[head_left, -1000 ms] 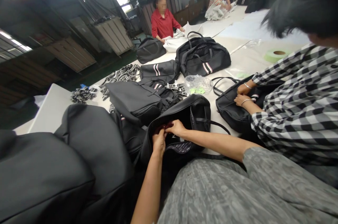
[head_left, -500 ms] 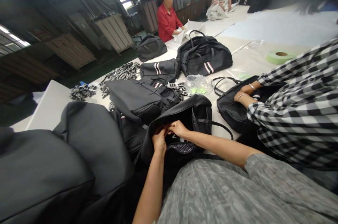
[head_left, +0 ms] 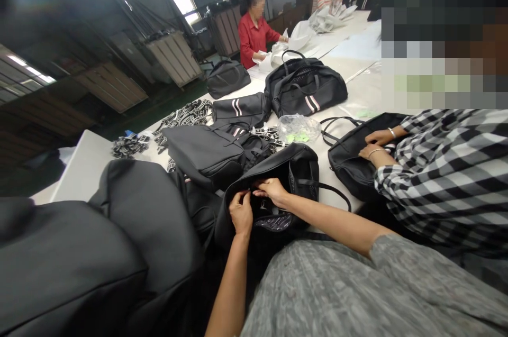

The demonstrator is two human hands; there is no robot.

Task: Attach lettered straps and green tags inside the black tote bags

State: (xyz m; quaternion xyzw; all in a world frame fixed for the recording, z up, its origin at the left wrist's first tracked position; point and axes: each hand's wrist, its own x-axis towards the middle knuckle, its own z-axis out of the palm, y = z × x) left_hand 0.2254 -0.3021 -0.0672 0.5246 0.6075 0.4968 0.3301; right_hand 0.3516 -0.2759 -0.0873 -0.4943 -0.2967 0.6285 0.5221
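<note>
A black travel bag (head_left: 304,160) lies unzipped before me, its mouth facing up and its patterned lining (head_left: 273,222) showing at the near side. Inside the mouth, at its left end, is my left hand (head_left: 241,212), with the thumb and fingers pinched together. My right hand (head_left: 272,190) reaches in beside it from the right, fingers curled, a small gap between the two. Whatever the fingertips hold is too small or too dark to make out. One strap handle (head_left: 327,186) of the bag loops out to the right.
Large black bags (head_left: 146,215) crowd my left. Further bags (head_left: 309,85), a clear plastic bag with green pieces (head_left: 298,129) and printed straps (head_left: 186,115) lie on the white table (head_left: 89,160). At right, a co-worker in a checked shirt (head_left: 448,167) handles another bag (head_left: 349,160).
My hands have moved slightly apart inside the bag, having been touching before. The person in red has spread an arm along the white sheet.
</note>
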